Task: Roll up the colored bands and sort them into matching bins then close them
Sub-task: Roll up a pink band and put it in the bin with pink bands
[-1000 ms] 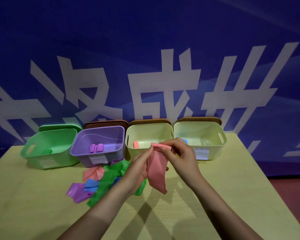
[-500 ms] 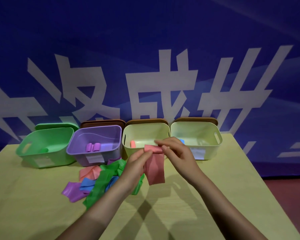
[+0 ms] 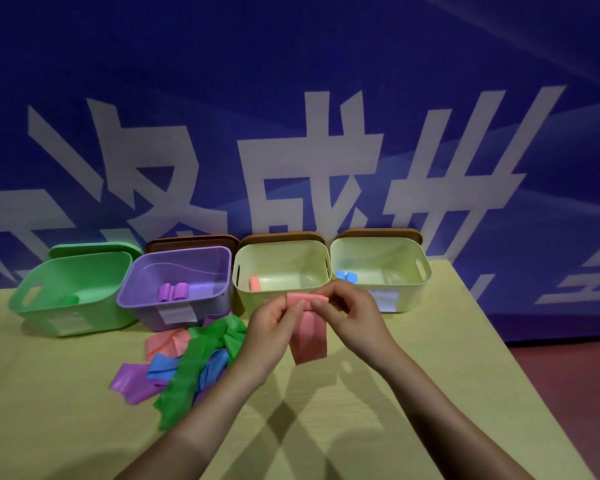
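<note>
A pink band (image 3: 309, 332), partly rolled at its top edge, is pinched between a person's left hand (image 3: 274, 322) and right hand (image 3: 352, 313) above a yellow-green table (image 3: 430, 393), its loose tail hanging toward the tabletop. Both hands curl their fingers around the roll, whose core is hidden behind thumbs and fingertips. Four open bins line the far edge: a green bin (image 3: 71, 292), a purple bin (image 3: 177, 289) holding two purple rolls (image 3: 174, 291), a cream bin (image 3: 281, 271) holding a pink roll (image 3: 254, 283), half hidden behind its wall, and a second cream bin (image 3: 381, 271) with a blue roll (image 3: 346, 276) partly blocked by the right hand's fingers. A small green shape in the green bin is hard to make out. A pile of unrolled bands (image 3: 191, 362), green, blue, purple and pink, lies near the left forearm, which covers its right side.
</note>
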A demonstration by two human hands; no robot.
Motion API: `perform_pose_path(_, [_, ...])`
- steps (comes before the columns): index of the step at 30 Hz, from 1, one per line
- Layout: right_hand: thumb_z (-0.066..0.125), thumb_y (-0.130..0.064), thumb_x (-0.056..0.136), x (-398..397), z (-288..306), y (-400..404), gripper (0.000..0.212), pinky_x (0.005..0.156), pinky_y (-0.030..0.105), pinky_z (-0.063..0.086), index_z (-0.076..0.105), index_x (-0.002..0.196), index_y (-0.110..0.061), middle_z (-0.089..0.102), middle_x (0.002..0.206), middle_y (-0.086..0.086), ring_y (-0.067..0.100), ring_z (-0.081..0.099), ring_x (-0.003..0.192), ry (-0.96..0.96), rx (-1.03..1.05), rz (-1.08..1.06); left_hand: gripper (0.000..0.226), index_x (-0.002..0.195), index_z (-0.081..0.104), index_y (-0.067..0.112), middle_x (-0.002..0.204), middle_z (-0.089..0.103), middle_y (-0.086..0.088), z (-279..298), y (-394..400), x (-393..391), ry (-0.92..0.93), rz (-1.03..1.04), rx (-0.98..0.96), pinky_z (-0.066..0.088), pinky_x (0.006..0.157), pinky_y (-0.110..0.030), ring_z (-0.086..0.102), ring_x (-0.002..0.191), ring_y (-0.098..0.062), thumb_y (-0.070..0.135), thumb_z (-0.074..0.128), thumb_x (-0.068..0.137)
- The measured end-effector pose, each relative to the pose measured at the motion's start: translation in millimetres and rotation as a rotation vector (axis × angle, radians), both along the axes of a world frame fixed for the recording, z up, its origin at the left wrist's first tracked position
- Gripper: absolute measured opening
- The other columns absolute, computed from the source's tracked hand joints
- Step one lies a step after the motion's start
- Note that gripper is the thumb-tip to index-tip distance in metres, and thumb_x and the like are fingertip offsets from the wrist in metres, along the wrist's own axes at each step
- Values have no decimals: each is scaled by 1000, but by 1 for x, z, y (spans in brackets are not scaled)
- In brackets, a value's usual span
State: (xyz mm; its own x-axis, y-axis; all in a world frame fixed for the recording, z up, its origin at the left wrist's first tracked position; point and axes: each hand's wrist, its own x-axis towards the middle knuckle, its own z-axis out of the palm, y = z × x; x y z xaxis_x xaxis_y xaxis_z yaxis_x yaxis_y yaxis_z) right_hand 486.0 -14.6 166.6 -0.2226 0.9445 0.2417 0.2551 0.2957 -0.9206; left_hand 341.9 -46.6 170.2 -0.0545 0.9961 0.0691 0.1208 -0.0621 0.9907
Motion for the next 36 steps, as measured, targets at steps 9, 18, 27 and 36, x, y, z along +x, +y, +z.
perform_pose_path(9, [67, -13, 85, -16, 3, 16, 8, 66, 15, 41, 72, 83, -18, 62, 78, -5, 10, 55, 73, 10, 140, -69, 19, 90, 75, 21, 88, 73, -1, 3, 14, -6, -331, 43, -142, 51, 75, -30, 65, 87, -17, 17, 57, 91])
perform_pose_path(18, [68, -7, 85, -15, 4, 23, 19, 69, 16, 43, 75, 91, -23, 63, 81, -1, 10, 58, 77, 179, 73, -168, 13, 101, 62, 6, 74, 72, -9, 5, 19, -4, -260, -122, -314, 57, 62, -34, 68, 66, -21, 14, 56, 92])
perform_pose_path(27, [69, -5, 84, 3, -4, 24, 25, 76, 13, 44, 75, 102, -21, 61, 88, -1, 8, 57, 85, -59, 204, -81, 20, 102, 62, 10, 73, 72, -8, 6, 19, -1, -216, -138, -330, 56, 58, -31, 68, 61, -24, 12, 43, 99])
perform_pose_path(36, [60, -14, 91, 10, 3, 25, 20, 79, 26, 50, 75, 101, -24, 70, 93, -3, 12, 62, 94, 12, 65, 158, 22, 100, 61, 3, 71, 71, -13, 13, 24, -7, -243, -120, -352, 57, 69, -43, 68, 63, -27, 3, 39, 98])
